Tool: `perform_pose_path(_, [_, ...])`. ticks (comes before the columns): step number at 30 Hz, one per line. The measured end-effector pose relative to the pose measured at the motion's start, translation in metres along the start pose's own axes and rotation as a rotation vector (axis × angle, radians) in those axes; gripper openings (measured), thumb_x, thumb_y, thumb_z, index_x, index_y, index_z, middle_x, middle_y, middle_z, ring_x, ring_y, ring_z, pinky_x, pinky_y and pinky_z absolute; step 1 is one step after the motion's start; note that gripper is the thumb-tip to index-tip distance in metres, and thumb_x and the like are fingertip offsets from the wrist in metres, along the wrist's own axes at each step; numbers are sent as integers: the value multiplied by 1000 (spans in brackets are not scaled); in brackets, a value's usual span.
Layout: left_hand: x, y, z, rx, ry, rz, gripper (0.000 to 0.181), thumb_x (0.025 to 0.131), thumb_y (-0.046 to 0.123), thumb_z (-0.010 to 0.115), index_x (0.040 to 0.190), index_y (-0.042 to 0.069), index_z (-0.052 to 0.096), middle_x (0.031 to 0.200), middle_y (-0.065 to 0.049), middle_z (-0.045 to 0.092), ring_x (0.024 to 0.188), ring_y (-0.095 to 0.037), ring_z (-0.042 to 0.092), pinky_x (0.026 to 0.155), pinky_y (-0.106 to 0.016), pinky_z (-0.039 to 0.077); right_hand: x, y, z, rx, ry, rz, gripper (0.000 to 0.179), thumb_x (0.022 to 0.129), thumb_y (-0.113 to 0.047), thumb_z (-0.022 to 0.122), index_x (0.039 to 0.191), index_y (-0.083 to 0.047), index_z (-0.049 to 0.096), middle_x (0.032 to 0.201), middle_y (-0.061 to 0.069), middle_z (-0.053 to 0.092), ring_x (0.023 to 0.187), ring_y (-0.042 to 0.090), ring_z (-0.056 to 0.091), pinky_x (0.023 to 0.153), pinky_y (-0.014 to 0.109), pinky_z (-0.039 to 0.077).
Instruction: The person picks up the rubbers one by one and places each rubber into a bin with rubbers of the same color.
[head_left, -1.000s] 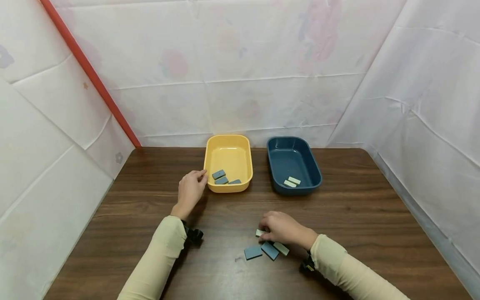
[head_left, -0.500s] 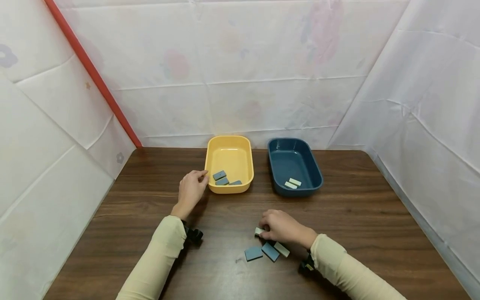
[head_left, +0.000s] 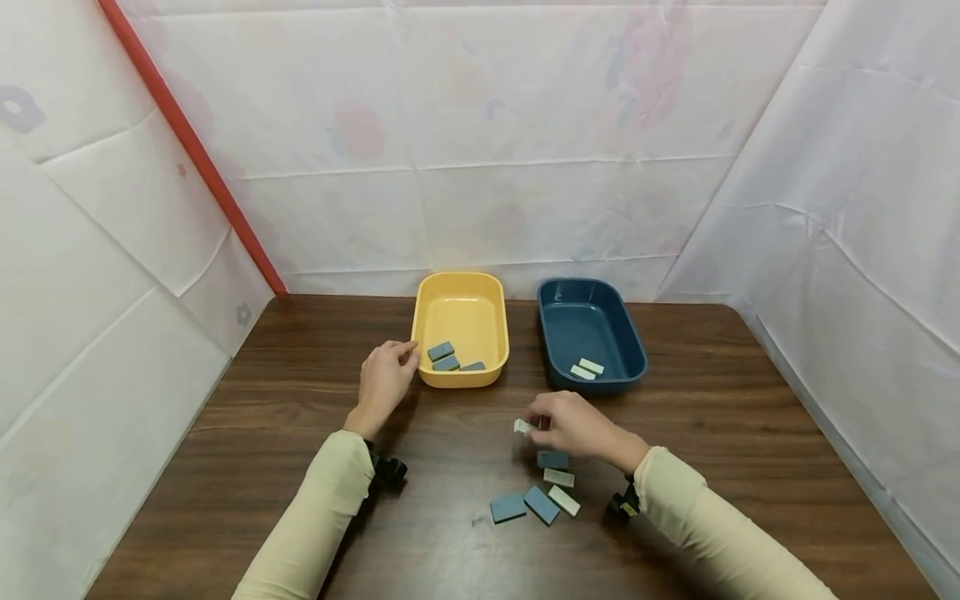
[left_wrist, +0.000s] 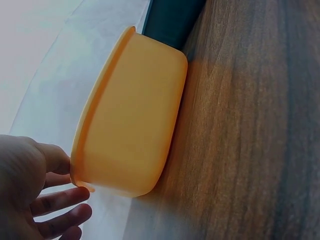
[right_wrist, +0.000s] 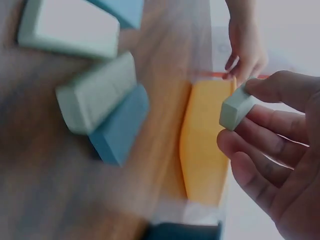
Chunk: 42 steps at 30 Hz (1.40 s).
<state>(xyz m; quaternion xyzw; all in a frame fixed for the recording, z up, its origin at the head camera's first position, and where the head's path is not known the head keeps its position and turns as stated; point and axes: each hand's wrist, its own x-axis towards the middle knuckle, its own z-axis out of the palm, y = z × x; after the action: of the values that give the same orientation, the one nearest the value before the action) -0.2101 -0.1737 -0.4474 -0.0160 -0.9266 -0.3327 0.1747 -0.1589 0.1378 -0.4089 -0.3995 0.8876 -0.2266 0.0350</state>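
My right hand (head_left: 576, 423) pinches a small pale green block (head_left: 521, 426) between thumb and fingers, held up over the table. In the right wrist view that pale green block (right_wrist: 234, 111) sticks out past the fingertips. My left hand (head_left: 384, 382) holds the near left rim of the yellow bin (head_left: 467, 315), with thumb and fingers at the lip in the left wrist view. Below my right hand lie a blue-grey block (head_left: 552, 460) and a pale green block (head_left: 558, 477). Closer to me are two more blue-grey blocks (head_left: 508, 507) and another pale one (head_left: 564, 501).
Three blue-grey blocks (head_left: 441, 352) lie inside the yellow bin. To its right stands a dark blue bin (head_left: 588, 329) holding two pale blocks (head_left: 591, 366). Both bins stand at the back of the wooden table (head_left: 720, 433), against a white sheet (head_left: 450, 217).
My right hand has risen and moved away from me with the pale green block, uncovering a blue-grey block and a pale block. The left hand stays at the yellow bin's rim.
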Motion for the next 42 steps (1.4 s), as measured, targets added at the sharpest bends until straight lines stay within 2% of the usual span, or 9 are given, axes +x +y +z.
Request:
perform_pose_path(4, [-1, -1, 0, -4, 11, 5, 26, 92, 16, 65, 114, 5, 73, 109, -16, 71, 96, -35, 64, 83, -50, 49, 3, 6, -12, -29, 57, -17, 7, 87, -12, 71, 93, -12, 74, 86, -2, 67, 75, 9, 61, 67, 20, 51])
perform_pose_path(7, [-1, -1, 0, -7, 13, 5, 26, 92, 16, 65, 114, 5, 73, 109, -16, 71, 96, -34, 64, 84, -50, 49, 6, 9, -21, -5, 83, 6, 7, 86, -11, 72, 93, -11, 74, 85, -2, 67, 73, 7, 58, 65, 20, 50])
perform_pose_path(11, [-1, -1, 1, -3, 4, 0, 27, 92, 16, 64, 115, 5, 73, 111, -16, 71, 98, -35, 63, 86, -50, 48, 11, 15, -33, 50, 108, 76, 8, 86, -11, 73, 93, -10, 74, 84, -1, 66, 71, 5, 57, 63, 20, 49])
perform_pose_path(15, [-1, -2, 2, 3, 0, 0, 28, 92, 17, 64, 116, 5, 72, 113, -16, 71, 100, -35, 64, 86, -51, 49, 18, 26, -41, 53, 147, 146, 9, 87, -15, 73, 94, -10, 74, 84, 0, 68, 73, 6, 58, 65, 23, 50])
perform_pose_path(21, [-2, -3, 2, 10, 5, -2, 27, 92, 18, 64, 116, 6, 73, 112, -14, 71, 99, -35, 64, 86, -50, 49, 28, 45, -49, 17, 243, 242, 14, 88, -17, 71, 97, -6, 75, 87, 6, 70, 78, 16, 64, 70, 33, 54])
perform_pose_path(25, [-1, -3, 3, 9, 15, 6, 27, 92, 17, 65, 115, 6, 73, 110, -14, 72, 99, -35, 64, 86, -51, 49, 33, 59, -52, 5, 295, 336, 19, 89, -17, 70, 100, -2, 74, 93, 11, 70, 83, 22, 65, 74, 39, 55])
perform_pose_path(31, [-1, -3, 3, 2, 14, 2, 27, 93, 18, 64, 116, 6, 73, 109, -14, 71, 97, -35, 63, 85, -51, 49, 37, 84, -47, -1, 229, 466, 25, 92, -19, 67, 106, 0, 73, 102, 15, 70, 91, 27, 66, 79, 42, 55])
perform_pose_path(38, [0, -5, 5, 2, 26, 14, 27, 93, 18, 64, 116, 6, 73, 109, -15, 71, 99, -36, 64, 87, -52, 49, 44, 105, -37, -31, 169, 506, 23, 90, -19, 69, 99, 1, 74, 98, 16, 73, 87, 27, 67, 77, 42, 55])
perform_pose_path(42, [0, -5, 6, 1, 25, 16, 27, 93, 17, 64, 116, 6, 73, 109, -15, 71, 99, -36, 64, 87, -52, 49, 49, 112, -32, -15, 123, 551, 23, 91, -19, 68, 101, 0, 74, 99, 16, 73, 84, 25, 67, 74, 39, 55])
